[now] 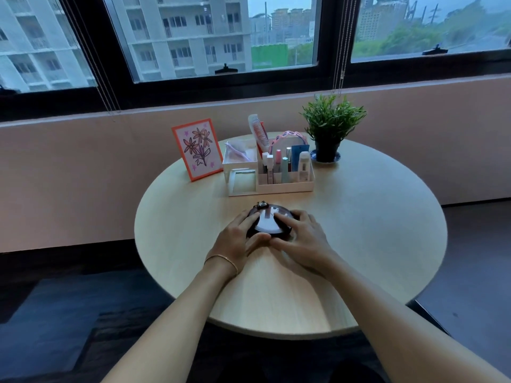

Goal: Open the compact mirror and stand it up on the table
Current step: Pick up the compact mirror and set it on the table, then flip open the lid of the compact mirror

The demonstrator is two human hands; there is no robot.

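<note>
Round dark glossy compact mirror [267, 223] lies shut at centre of round pale wood worktop [373, 230]. Left hand [237, 239] & right hand [300, 239] grip it w/ fingers curled, at 9 & 3 o'clock.

Table [359, 244], as I see it from the head camera. Near middle: compact mirror [269, 221] lying on the tabletop, my left hand [235, 241] on its left side, my right hand [301, 241] on its right, thumbs meeting at its near edge. Behind the mirror: organizer [284, 186], holding bottles and tubes [284, 165] in its right compartment and a comb [258, 131] standing at the back. Left of the organizer: picture frame [197, 149], upright, leaning back. Right of and behind the organizer: potted plant [330, 125] on a saucer [325, 158]. Behind the table: wall, then window [221, 37].
</note>
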